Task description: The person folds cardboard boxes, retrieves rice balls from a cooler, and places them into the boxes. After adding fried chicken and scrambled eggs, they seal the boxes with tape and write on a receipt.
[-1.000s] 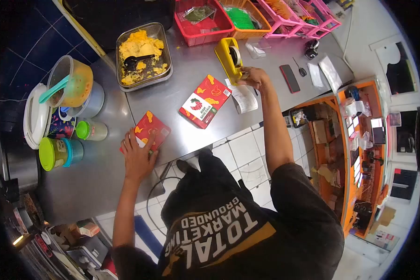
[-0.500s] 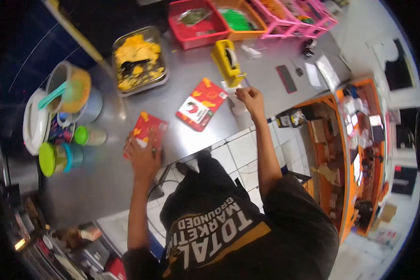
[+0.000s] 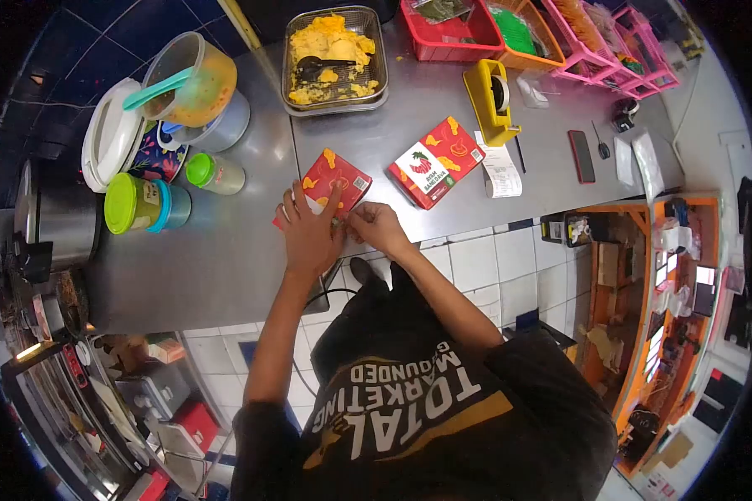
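A red food box point(image 3: 337, 176) with a yellow pattern lies on the metal counter close to its front edge. My left hand point(image 3: 312, 230) is spread over the box's near side, with the fingers apart and pressing on it. At the box's near right corner, my right hand point(image 3: 378, 230) is closed in a pinch; whatever lies between the fingertips is too small to make out. A second red and white box point(image 3: 436, 162) lies flat to the right. Behind it stands a yellow tape dispenser point(image 3: 486, 102), with a printed paper slip point(image 3: 502, 173) in front.
At the back stands a metal tray of yellow food point(image 3: 332, 48) with a black spoon. Plastic tubs point(image 3: 194, 79) and lidded jars point(image 3: 132, 203) fill the left side. Red and orange baskets point(image 3: 459, 50) line the back right. A phone point(image 3: 581, 156) lies at right.
My right hand has moved left from beside the tape dispenser to the corner of the near box. My left hand stays on that box. The camera view has shifted.
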A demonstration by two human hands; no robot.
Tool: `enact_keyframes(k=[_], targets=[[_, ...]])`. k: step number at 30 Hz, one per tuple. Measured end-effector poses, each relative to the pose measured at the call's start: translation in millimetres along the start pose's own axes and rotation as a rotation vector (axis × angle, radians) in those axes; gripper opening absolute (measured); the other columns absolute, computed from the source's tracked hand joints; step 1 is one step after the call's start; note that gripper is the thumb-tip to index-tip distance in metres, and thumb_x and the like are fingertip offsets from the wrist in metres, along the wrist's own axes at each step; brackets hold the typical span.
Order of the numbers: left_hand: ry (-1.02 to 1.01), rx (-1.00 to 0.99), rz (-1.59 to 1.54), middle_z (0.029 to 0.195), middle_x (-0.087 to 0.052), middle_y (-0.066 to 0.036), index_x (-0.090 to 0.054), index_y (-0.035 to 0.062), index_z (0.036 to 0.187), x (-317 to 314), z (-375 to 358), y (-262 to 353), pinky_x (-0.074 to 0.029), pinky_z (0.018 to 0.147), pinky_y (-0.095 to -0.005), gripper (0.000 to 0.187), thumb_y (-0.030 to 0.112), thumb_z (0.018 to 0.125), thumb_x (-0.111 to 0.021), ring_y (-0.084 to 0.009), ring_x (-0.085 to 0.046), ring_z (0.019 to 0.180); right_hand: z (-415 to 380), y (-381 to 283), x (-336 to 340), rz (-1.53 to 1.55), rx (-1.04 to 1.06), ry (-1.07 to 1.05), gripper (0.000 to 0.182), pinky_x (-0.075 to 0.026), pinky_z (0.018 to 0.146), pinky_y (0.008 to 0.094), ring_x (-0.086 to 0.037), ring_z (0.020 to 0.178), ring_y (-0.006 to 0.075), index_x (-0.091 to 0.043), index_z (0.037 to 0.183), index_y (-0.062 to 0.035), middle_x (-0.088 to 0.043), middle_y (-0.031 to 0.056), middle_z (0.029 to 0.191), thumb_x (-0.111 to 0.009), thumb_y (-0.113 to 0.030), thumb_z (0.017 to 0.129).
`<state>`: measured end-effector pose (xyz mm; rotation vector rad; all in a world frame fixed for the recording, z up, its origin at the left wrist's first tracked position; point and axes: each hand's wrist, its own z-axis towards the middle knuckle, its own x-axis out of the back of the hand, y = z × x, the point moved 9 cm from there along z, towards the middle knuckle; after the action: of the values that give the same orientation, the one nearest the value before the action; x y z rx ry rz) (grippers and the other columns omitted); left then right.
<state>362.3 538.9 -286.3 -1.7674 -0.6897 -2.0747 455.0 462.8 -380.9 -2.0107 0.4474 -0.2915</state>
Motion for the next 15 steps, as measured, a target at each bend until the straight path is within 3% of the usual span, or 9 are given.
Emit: enact_keyframes(k=[5,15], targets=[[0.006,-0.012,-0.007,0.143,-0.026,-0.036,-0.037,0.0262,0.149,3.4,-0.5,2.0,-0.026,0.102,-0.0616,0.070,0.034,0.084,-0.063,-0.0522,-0.031,0.127,5.4,0.5,-1.1,0.195,0.056,-0.167,0.019,-0.050,0.060,0.0250,-0.061,0.066,0.0105,-0.067,0.095,0.0016,-0.067,0.0054,0.077,-0.063,-0.017,0.095],[-0.046,-0.013,-0.003,0.143,-0.025,-0.035,-0.033,0.0270,0.151,-3.2,1.5,3.2,-0.024,0.103,-0.0638,0.067,0.037,0.091,-0.058,-0.0520,-0.030,0.126,15.9,-5.5,12.0,-0.060,0.240,-0.155,0.021,-0.050,0.058,0.0274,-0.060,0.060,0.0106,-0.071,0.101,0.0006,-0.065,0.0060,0.068,-0.068,-0.017,0.091]])
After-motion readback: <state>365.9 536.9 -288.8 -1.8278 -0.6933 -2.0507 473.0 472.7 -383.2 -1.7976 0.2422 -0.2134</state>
